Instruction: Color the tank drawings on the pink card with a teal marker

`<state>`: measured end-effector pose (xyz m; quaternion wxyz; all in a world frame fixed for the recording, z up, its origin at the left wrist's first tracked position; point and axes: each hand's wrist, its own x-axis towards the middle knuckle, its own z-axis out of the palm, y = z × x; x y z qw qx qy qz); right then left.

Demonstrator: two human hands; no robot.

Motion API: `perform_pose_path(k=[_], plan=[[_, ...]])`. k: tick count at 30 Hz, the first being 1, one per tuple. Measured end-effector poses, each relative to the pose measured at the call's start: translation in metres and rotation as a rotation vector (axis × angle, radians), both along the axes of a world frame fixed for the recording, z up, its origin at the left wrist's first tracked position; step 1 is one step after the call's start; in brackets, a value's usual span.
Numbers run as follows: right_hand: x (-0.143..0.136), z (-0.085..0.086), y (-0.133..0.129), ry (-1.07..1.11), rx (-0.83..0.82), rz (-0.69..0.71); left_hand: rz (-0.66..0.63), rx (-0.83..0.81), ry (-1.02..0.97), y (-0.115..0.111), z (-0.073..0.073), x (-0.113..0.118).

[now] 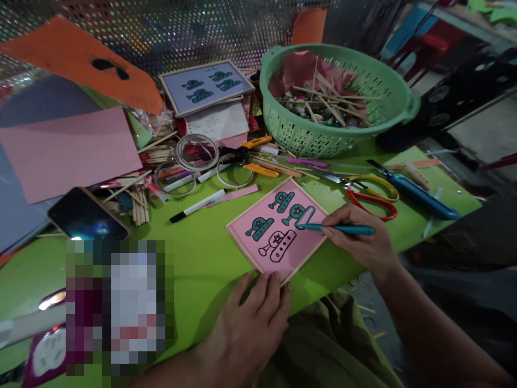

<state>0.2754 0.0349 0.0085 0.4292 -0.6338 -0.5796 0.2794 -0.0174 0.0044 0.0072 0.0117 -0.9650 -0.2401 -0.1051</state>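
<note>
A pink card (242, 230) edged with thin wooden sticks lies tilted on the green tabletop. Several tank drawings in black outline are on it; the lowest is uncoloured, while the others carry teal fill, one only in part. My right hand (359, 237) pinches a teal marker (351, 229), its tip at the partly filled tank by the card's right side. My left hand (254, 315) rests with fingers stretched out, fingertips on the card's lower edge.
Behind the card lie scissors (374, 199), a blue cutter (424, 191), orange-handled pliers (260, 168), tape rolls (197, 152) and a white marker (197, 205). A green basket (319, 141) of sticks stands at the back, near a framed purple card (208, 86). A phone (86, 215) lies left.
</note>
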Motion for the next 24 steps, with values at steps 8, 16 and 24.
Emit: perform_pose_path(k=[8, 16, 24], plan=[[-0.0041, 0.0045, 0.0021, 0.058, 0.039, -0.029, -0.002, -0.005, 0.006, 0.0007, 0.0025, -0.0005], [-0.0081, 0.0065, 0.0030, 0.060, 0.046, -0.124, -0.003, -0.007, 0.013, 0.0008, 0.0033, -0.0009], [-0.0065, 0.0029, 0.0028, 0.014, 0.089, -0.163, 0.017, 0.010, -0.001, 0.0029, 0.0072, 0.0007]])
